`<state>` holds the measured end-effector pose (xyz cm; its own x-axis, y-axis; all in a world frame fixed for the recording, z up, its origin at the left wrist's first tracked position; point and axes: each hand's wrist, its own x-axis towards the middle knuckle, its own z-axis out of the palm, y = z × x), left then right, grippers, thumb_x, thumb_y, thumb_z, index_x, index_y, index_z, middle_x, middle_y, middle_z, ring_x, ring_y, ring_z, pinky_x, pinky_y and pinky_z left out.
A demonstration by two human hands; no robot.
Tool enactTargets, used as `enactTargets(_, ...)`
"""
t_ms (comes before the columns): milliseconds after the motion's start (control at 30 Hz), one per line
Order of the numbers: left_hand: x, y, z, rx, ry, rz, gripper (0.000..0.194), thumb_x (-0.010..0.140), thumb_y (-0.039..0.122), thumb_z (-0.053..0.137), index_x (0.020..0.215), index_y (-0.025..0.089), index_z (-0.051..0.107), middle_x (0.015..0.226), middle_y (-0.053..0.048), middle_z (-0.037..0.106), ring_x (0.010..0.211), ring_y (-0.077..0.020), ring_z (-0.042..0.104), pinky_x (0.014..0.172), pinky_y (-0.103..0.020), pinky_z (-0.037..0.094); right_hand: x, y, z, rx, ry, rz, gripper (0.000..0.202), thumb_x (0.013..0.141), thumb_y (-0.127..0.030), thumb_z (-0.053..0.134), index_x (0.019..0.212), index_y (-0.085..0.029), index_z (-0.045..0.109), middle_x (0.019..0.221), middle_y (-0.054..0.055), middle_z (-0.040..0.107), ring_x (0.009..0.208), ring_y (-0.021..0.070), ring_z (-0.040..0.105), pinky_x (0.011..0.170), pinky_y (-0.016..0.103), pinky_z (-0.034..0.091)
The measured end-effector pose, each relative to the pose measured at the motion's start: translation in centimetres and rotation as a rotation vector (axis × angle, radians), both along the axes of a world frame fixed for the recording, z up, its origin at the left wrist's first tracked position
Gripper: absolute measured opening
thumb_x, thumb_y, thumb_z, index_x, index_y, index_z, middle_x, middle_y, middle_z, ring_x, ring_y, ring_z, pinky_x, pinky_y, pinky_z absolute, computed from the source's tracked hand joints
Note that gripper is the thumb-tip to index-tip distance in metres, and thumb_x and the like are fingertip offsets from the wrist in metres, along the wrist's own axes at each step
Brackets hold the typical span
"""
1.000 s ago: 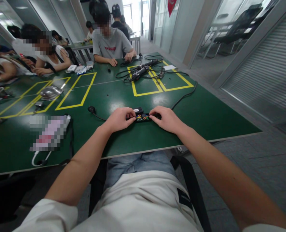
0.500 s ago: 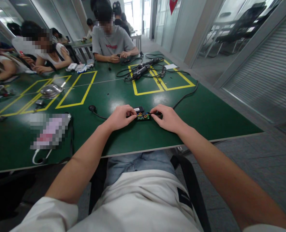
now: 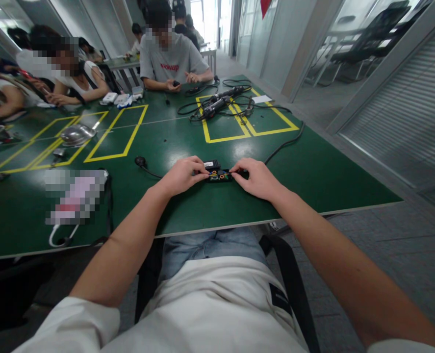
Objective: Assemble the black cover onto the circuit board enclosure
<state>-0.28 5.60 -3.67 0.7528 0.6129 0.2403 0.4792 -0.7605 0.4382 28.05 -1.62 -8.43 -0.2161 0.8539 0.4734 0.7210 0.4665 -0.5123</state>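
Note:
A small opened black case with a circuit board and coloured wires (image 3: 219, 175) lies on the green table in front of me. My left hand (image 3: 186, 175) pinches its left end between thumb and fingers. At the opposite end, my right hand (image 3: 253, 177) has thumb and forefinger closed on the case or its wires; which of these is hidden. Just behind the board rests a black cover with a white label (image 3: 212, 164). A black cable leads out to a round black plug (image 3: 140, 161) beyond my left hand, and another cable (image 3: 285, 143) runs away past my right hand.
Tangled cables with black cylindrical tools (image 3: 217, 107) lie inside yellow tape outlines farther back. A metal bowl-like part (image 3: 77, 135) and a blurred-out pinkish item (image 3: 77, 196) are on the left. A person in a grey shirt (image 3: 173, 59) sits across; others sit left.
My hands stay at the two ends of the case, with hardly any movement. Across the table, the person's hands have moved apart, one still holding a small dark item.

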Motion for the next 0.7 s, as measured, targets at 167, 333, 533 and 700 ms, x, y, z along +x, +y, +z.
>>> enactTargets(167,0.4,-0.1,-0.4,0.127,0.005,0.078,0.025,0.105,0.036,0.069,0.108,0.025,0.091,0.142,-0.011,0.077,0.132,-0.0316,0.068,0.123,-0.054,0.050,0.0,-0.1,0.2,-0.006,-0.007,0.001,0.010,0.095,-0.023,0.070,0.094,-0.025,0.080,0.096,0.008,0.081,0.091,0.0294,0.071,0.089,0.045,0.058)
enactTargets(333,1.0,0.4,-1.1,0.050,0.010,0.186,0.038,0.109,0.024,0.057,0.134,0.027,0.086,0.150,-0.009,0.077,0.140,-0.0303,0.070,0.127,-0.051,0.050,0.0,-0.2,0.2,0.003,-0.034,0.003,0.010,0.096,-0.021,0.069,0.096,-0.025,0.079,0.097,0.009,0.080,0.095,0.0304,0.073,0.089,0.044,0.057)
enactTargets(533,0.5,0.9,-1.1,0.003,0.020,0.275,0.028,0.103,0.028,0.073,0.126,0.025,0.088,0.124,-0.009,0.087,0.117,-0.0304,0.079,0.108,-0.044,0.059,-0.2,-0.3,0.1,0.022,-0.047,-0.002,0.009,0.095,-0.021,0.070,0.098,-0.024,0.078,0.098,0.008,0.080,0.094,0.0296,0.072,0.089,0.044,0.057)
enactTargets(700,0.5,0.6,-1.0,0.026,0.030,0.300,0.027,0.104,0.030,0.073,0.126,0.024,0.087,0.120,-0.009,0.085,0.109,-0.0288,0.076,0.103,-0.042,0.058,-0.3,-0.3,0.2,0.008,-0.044,-0.024,0.008,0.094,-0.022,0.071,0.099,-0.025,0.077,0.096,0.007,0.079,0.091,0.0291,0.070,0.087,0.044,0.056)
